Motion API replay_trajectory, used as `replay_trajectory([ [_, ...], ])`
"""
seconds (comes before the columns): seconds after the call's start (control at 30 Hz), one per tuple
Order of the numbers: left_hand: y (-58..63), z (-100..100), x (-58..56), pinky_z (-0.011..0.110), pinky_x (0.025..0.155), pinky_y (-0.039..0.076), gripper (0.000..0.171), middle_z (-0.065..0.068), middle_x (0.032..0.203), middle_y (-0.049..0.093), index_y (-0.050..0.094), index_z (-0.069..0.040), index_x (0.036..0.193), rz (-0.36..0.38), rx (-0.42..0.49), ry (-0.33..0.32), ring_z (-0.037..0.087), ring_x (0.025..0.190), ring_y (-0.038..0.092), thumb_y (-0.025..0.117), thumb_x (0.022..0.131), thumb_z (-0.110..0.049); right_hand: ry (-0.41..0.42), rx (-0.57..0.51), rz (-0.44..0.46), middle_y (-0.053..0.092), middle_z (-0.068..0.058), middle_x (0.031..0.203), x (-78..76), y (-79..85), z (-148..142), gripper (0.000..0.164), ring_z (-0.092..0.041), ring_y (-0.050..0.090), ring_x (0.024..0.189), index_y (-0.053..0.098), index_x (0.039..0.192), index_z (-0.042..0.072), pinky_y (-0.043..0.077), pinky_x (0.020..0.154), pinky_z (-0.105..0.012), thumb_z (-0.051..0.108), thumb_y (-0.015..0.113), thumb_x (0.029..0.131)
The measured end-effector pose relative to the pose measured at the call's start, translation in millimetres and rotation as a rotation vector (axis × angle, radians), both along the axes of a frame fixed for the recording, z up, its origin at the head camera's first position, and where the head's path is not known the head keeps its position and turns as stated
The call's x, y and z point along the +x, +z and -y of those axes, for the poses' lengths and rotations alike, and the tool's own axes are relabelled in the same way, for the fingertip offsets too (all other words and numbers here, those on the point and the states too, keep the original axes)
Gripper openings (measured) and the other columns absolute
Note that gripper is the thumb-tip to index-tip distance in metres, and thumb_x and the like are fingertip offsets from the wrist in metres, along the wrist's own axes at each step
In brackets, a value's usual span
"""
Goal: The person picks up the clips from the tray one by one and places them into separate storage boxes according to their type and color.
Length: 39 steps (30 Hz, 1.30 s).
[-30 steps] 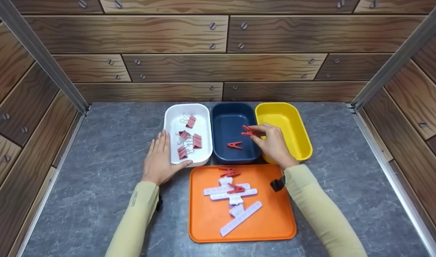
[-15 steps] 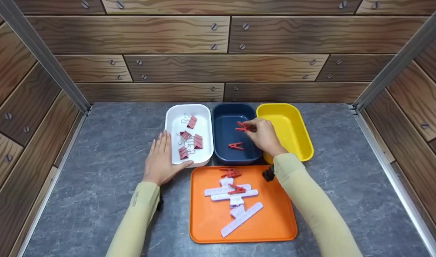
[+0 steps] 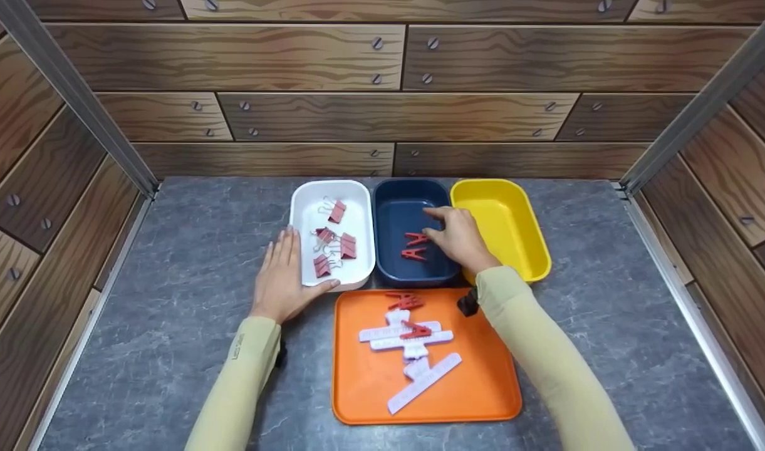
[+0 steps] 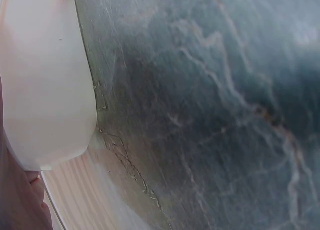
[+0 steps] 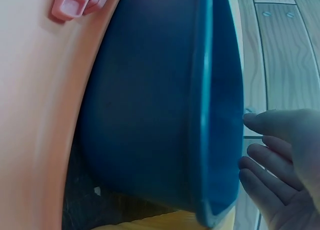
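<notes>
Let go since half a second ago and shifted from the pinch down into the navy tray (image 3: 398, 216): one red clip (image 3: 413, 238), now just on the far side of another red clip (image 3: 410, 254). Shows the right hand (image 3: 460, 237) over the right side of the navy tray, thumb and forefinger parted, other fingers loosely bent, nothing held; hard to tell whether touching the clip at the thumb tip or just clear of it. Shows the left hand (image 3: 281, 275) flat along the left wall of the white tray (image 3: 359, 210), fingers straight, thumb along the near end, bracing by the look of it rather than grasping. Reads as the release at the end of one placing, with binder clips (image 3: 348, 246) already in white. Leaves more on the orange tray (image 3: 363, 382): a tangle of red clips (image 3: 405, 302) by the far edge, too bunched to count, and a loose clip (image 3: 415, 330) atop the lilac bar clips (image 3: 423, 383). Probably calls next for lifting clear of the navy rim without brushing the yellow tray (image 3: 504, 225) alongside, then pinching a single red clip without dragging any lilac along
</notes>
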<state>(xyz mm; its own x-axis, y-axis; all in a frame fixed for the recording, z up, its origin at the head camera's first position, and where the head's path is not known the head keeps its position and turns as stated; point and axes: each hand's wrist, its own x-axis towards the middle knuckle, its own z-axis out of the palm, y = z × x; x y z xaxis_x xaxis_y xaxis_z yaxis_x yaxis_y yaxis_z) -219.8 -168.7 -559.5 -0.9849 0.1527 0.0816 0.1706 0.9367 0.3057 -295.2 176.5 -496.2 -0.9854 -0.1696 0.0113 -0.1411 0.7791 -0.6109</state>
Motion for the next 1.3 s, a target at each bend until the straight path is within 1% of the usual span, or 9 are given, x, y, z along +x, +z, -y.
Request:
replay_trajectory([
  [0.2,-0.1,0,-0.7,0.043,0.124,0.004,0.133,0.018,0.168,0.006,0.007,0.001,0.162,0.003,-0.005,-0.002,0.033,0.154,0.007,0.04,0.076,-0.095,0.004,-0.013,-0.042,0.059,-0.01,0.142,10.5,7.4,0,0.05,-0.03,0.053,0.132,0.064,0.141,0.015,0.043,0.111,-0.046,0.021,0.077,0.094],
  [0.33,1.0,-1,0.1,0.043,0.124,0.004,0.133,0.018,0.168,0.006,0.007,0.001,0.162,0.007,0.005,-0.001,0.033,0.154,0.007,0.041,0.076,-0.095,0.01,-0.036,-0.077,0.061,-0.009,0.141,17.3,10.4,-1,0.05,-0.03,0.054,0.131,0.064,0.141,0.015,0.043,0.111,-0.047,0.022,0.077,0.094],
  [0.53,0.7,-1,0.7,0.042,0.125,0.003,0.132,0.019,0.168,0.008,0.009,0.002,0.162,-0.008,0.018,-0.002,0.032,0.154,0.008,0.043,0.077,-0.094,0.014,-0.064,-0.139,0.062,-0.01,0.139,26.9,14.5,-3,0.049,-0.03,0.055,0.13,0.066,0.139,0.014,0.044,0.11,-0.047,0.024,0.078,0.093],
  [0.73,-0.1,-1,0.5,0.041,0.124,0.002,0.133,0.018,0.168,0.008,0.008,0.001,0.162,-0.005,0.011,0.001,0.031,0.154,0.007,0.042,0.076,-0.095,0.014,-0.094,-0.166,0.062,-0.009,0.139,38.0,19.4,-2,0.05,-0.03,0.055,0.131,0.066,0.138,0.015,0.044,0.11,-0.048,0.025,0.08,0.091],
  [0.93,-1.5,0,-0.3,0.042,0.125,0.003,0.134,0.018,0.168,0.008,0.008,0.001,0.162,-0.011,0.005,-0.001,0.031,0.154,0.007,0.044,0.076,-0.095,0.037,-0.103,-0.226,0.065,-0.009,0.135,50.1,19.9,-2,0.049,-0.03,0.057,0.128,0.068,0.136,0.013,0.046,0.108,-0.047,0.026,0.081,0.09],
  [1.07,-1.9,0,-0.6,0.041,0.125,0.003,0.134,0.018,0.168,0.007,0.007,0.001,0.162,-0.004,0.007,0.003,0.031,0.154,0.006,0.041,0.075,-0.096,0.056,-0.119,-0.266,0.067,-0.01,0.132,57.1,18.8,-2,0.048,-0.03,0.059,0.125,0.069,0.134,0.012,0.048,0.106,-0.047,0.023,0.082,0.089],
  [1.17,-1.1,0,-0.3,0.041,0.124,0.002,0.134,0.018,0.168,0.007,0.007,0.001,0.162,0.001,0.011,0.002,0.031,0.154,0.006,0.039,0.075,-0.097,0.074,-0.139,-0.279,0.068,-0.009,0.131,61.9,19.0,-4,0.048,-0.03,0.06,0.124,0.07,0.133,0.012,0.049,0.105,-0.047,0.021,0.083,0.088],
  [1.3,0.1,-1,0.3,0.041,0.124,0.001,0.134,0.018,0.169,0.006,0.007,0.001,0.162,0.003,0.017,-0.001,0.031,0.154,0.005,0.04,0.075,-0.096,0.09,-0.155,-0.278,0.068,-0.007,0.13,68.6,19.2,-6,0.047,-0.028,0.061,0.123,0.07,0.133,0.013,0.049,0.105,-0.046,0.023,0.083,0.088],
])
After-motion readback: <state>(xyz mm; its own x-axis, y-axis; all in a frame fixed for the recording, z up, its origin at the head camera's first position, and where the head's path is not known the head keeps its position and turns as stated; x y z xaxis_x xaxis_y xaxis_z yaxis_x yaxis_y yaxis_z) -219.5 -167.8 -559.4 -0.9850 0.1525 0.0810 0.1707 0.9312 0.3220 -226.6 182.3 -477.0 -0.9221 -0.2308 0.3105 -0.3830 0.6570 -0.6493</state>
